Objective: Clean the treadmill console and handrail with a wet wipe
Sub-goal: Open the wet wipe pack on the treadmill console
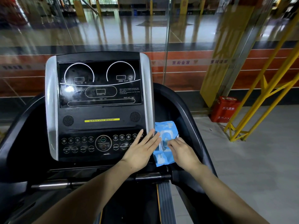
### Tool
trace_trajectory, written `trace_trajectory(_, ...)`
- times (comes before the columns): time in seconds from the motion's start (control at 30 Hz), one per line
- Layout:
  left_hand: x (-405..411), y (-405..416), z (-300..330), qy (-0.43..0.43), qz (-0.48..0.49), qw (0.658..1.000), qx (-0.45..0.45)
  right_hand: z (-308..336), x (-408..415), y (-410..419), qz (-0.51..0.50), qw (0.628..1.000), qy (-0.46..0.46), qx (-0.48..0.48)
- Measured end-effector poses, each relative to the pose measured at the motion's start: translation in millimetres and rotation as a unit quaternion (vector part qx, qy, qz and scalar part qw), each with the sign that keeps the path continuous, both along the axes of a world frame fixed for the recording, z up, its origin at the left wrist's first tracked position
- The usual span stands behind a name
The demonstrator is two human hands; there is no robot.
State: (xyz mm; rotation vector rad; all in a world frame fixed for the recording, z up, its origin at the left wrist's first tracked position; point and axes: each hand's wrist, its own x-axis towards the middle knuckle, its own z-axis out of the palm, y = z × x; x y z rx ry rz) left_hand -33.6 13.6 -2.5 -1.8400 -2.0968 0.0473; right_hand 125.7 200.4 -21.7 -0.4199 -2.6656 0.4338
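Soft, even daylight fills the scene, coming mostly from beyond the tall clear glass wall (pixel 113 29) at the top of the frame. That pane carries streaky vertical reflections and looks smeared, so everything behind it reads blurred. The glossy black display panel of the treadmill console (pixel 99 83) shows a bright white glare spot at its left centre (with faint smudges catching the light). The lower part of the frame falls into deep shadow, detail lost in black. Wide-angle distortion bends the yellow metal frame (pixel 265 94) at the right edge. The centre is sharp; the corners soften.
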Motion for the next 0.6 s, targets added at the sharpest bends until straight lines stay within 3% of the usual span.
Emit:
trace_trajectory(0.13,2.2,0.1,-1.5,-0.005,0.003,1.000,0.001,-0.4,4.4,-7.1,-0.007,1.000,0.003,-0.027)
trace_trajectory(0.23,0.9,-0.6,-1.7,-0.011,0.004,1.000,-0.003,11.8,-8.2,-13.0,-0.076,0.995,-0.009,-0.062)
trace_trajectory(0.37,1.4,-0.4,-2.4,-0.028,0.006,1.000,-0.002,20.3,-28.3,-13.2,-0.158,0.984,-0.064,-0.040)
trace_trajectory(0.6,4.2,-2.3,-0.5,-0.040,0.009,0.999,-0.004,23.0,-39.9,-19.5,-0.192,0.973,-0.131,-0.005)
